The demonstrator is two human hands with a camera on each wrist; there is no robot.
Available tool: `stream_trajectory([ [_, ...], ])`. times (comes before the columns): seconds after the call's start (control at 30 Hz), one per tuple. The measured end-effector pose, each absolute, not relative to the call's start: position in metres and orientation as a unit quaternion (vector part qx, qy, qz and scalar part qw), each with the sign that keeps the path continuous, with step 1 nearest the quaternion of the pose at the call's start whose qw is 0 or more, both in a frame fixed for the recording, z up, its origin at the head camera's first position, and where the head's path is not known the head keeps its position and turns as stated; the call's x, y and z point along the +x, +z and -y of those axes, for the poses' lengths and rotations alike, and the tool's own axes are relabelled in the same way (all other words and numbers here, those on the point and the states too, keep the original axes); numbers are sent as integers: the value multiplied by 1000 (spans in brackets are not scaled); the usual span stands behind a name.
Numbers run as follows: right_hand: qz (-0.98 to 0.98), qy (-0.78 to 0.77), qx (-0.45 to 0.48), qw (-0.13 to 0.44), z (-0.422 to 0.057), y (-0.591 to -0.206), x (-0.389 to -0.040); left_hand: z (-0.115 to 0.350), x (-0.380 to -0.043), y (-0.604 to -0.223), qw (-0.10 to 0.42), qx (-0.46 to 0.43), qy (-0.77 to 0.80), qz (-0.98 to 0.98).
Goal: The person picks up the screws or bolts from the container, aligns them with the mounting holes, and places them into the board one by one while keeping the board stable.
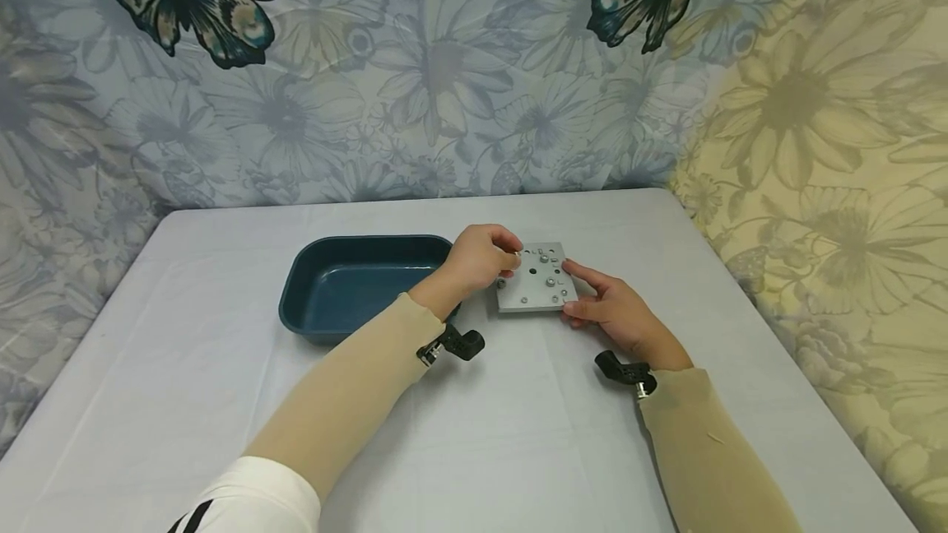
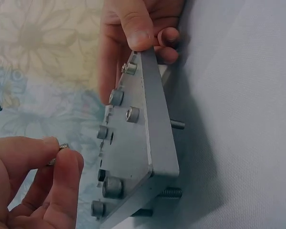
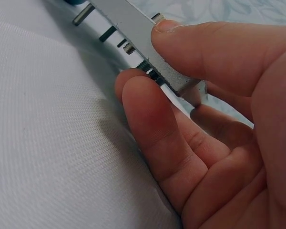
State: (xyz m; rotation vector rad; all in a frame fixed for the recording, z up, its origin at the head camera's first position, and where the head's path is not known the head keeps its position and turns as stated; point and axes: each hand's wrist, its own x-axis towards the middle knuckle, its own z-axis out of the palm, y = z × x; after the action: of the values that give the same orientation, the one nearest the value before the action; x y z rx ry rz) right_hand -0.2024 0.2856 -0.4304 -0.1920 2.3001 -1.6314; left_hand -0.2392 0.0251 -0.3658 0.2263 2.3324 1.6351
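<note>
A square grey metal plate point(image 1: 535, 290) has several screws set in its face, and my right hand point(image 1: 620, 311) grips it by its right edge. In the right wrist view, the thumb presses the plate's upper side and the fingers are curled beneath. Threaded screw ends point(image 2: 171, 192) stick out under the plate in the left wrist view. My left hand point(image 1: 474, 260) is over the plate's left side in the head view. Between its thumb and index finger it pinches a small threaded screw point(image 2: 63, 146), mostly covered by the fingertips. Several socket-head screws point(image 2: 113, 187) sit in the plate face.
A dark blue rectangular tray point(image 1: 318, 323) stands left of the plate, partly behind my left forearm. White cloth covers the table point(image 1: 474, 451). A patterned curtain point(image 1: 444, 105) hangs behind the table's far edge.
</note>
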Motion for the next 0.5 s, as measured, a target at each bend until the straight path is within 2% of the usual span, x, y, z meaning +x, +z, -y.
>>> stream_trajectory([
  [0.5, -800, -575, -69, 157, -286, -433, -204, -54, -247, -380, 96, 72, 485, -866],
])
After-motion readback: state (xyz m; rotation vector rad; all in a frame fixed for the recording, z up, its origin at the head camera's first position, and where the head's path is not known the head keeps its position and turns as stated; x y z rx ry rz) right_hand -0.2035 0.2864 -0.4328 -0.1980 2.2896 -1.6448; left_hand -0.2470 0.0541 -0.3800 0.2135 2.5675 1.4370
